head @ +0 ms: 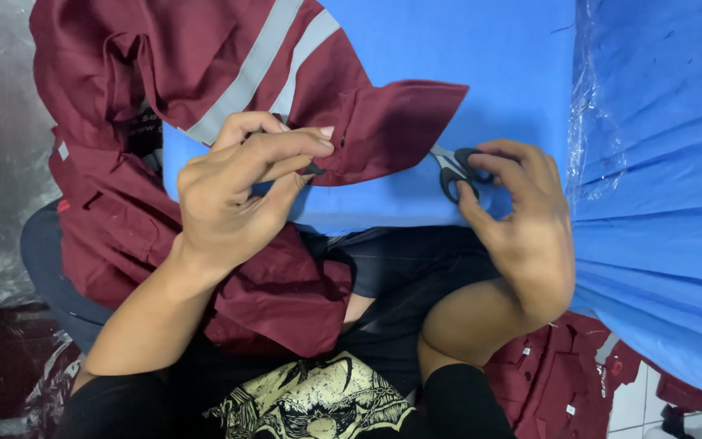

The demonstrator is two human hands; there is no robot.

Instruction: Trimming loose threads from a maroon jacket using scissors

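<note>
At the left edge of the blue tabletop point(481, 73), a maroon work jacket point(172, 73) with grey reflective stripes point(257, 69) hangs over the near edge and spills onto the person's lap. One sleeve cuff point(392, 122) of it lies flat on the blue surface, its open end pointing right toward the scissors.

The left hand point(237, 191) rests over the near edge of the tabletop, wrist bent, forearm rising from the lower left. Its fingers point(294, 146) are clenched in a pinch on the lower hem of the cuff, with a small dark piece, too small to tell what, showing at the fingertips.

Just right of the cuff lie small scissors point(452, 171) with black loop handles. Their long axis runs left to right, the pale blades tucked under the cuff's lower corner and the handles toward the right hand point(526, 219). That hand is the nearer one: its thumb and forefinger curl onto the handle loops, grasping them, palm down at the near edge.

Further right, clear plastic sheeting point(603, 122) covers pleated blue cloth point(668, 244).
</note>
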